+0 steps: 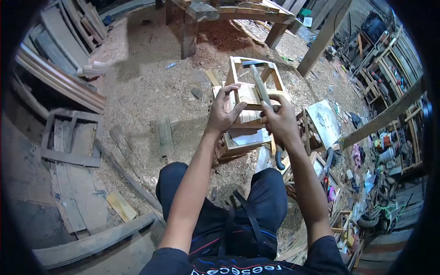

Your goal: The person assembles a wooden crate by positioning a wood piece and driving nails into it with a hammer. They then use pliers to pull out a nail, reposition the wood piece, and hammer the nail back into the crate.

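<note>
A hammer with a pale wooden handle (260,85) and a dark metal head (252,63) is in my right hand (283,120), its fingers closed round the lower handle. The hammer head overlaps the far end of a small wooden frame (276,79) made of light bars. My left hand (223,112) grips the near left side of this frame, thumb toward the near edge and fingers over the top. Beneath the frame is a stack of wooden pieces (230,152), with a whitish sheet (250,137) on its near side.
A heavy wooden workbench (201,11) stands beyond, with a slanted post (323,39) to its right. Boards (59,75) lean at the left, near an old wooden frame (72,160). Sawdust covers the floor. A handsaw (328,167) and mixed clutter lie at the right.
</note>
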`<action>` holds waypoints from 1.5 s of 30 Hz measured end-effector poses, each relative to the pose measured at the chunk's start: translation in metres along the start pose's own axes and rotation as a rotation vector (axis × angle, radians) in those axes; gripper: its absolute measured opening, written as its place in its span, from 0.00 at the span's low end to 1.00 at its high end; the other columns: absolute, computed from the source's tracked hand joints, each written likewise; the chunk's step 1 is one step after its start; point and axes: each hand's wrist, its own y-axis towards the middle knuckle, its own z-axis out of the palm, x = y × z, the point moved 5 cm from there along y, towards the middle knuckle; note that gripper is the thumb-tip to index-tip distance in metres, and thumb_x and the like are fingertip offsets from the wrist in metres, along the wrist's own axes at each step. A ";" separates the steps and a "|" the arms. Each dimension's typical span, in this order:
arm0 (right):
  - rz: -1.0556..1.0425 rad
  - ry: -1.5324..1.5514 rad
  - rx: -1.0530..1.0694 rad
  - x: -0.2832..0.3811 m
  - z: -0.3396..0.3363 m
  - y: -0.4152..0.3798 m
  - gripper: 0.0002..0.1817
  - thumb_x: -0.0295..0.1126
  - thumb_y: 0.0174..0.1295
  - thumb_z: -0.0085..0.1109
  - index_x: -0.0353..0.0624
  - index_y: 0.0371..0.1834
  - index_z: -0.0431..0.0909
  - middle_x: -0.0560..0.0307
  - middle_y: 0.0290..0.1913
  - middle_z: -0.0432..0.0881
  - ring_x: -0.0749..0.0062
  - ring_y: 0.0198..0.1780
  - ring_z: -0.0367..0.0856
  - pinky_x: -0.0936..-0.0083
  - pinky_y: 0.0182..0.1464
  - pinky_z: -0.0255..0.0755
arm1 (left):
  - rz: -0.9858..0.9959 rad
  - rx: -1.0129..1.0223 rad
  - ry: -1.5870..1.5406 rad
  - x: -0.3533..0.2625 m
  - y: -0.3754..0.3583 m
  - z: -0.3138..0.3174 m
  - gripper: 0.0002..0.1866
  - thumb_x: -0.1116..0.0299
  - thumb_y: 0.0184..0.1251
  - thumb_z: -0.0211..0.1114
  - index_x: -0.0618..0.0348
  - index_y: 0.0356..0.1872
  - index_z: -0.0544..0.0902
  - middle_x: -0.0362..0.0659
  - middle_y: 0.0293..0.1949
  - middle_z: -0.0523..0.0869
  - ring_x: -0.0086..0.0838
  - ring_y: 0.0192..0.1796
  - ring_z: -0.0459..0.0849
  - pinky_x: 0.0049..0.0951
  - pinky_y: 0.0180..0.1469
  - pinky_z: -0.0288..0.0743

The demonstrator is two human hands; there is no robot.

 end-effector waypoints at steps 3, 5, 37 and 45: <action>-0.088 -0.232 -0.101 0.005 0.005 0.008 0.20 0.34 0.70 0.61 0.33 0.59 0.74 0.52 0.24 0.84 0.73 0.20 0.81 0.71 0.22 0.72 | 0.011 0.019 0.001 -0.002 0.000 -0.002 0.25 0.59 0.67 0.73 0.51 0.61 0.74 0.46 0.68 0.77 0.38 0.72 0.73 0.43 0.72 0.64; -0.134 -0.228 -0.108 -0.008 0.005 0.017 0.18 0.34 0.69 0.61 0.34 0.56 0.76 0.48 0.23 0.84 0.65 0.23 0.84 0.67 0.27 0.75 | 0.023 0.049 0.004 0.003 0.001 -0.005 0.25 0.61 0.68 0.74 0.52 0.61 0.73 0.47 0.68 0.77 0.37 0.72 0.73 0.41 0.72 0.65; -0.020 -0.544 -0.099 0.012 -0.025 0.077 0.20 0.38 0.63 0.65 0.32 0.48 0.76 0.38 0.50 0.75 0.41 0.54 0.75 0.50 0.57 0.70 | -0.598 -0.048 0.495 -0.081 0.061 0.022 0.21 0.73 0.65 0.70 0.60 0.59 0.80 0.46 0.55 0.86 0.32 0.60 0.82 0.34 0.67 0.69; 0.000 -0.242 -0.140 0.013 -0.048 0.085 0.18 0.32 0.65 0.61 0.31 0.53 0.78 0.35 0.51 0.77 0.37 0.53 0.77 0.50 0.56 0.73 | -0.590 -0.028 0.393 -0.076 0.098 0.059 0.15 0.72 0.70 0.67 0.60 0.56 0.81 0.43 0.51 0.88 0.29 0.57 0.83 0.37 0.63 0.72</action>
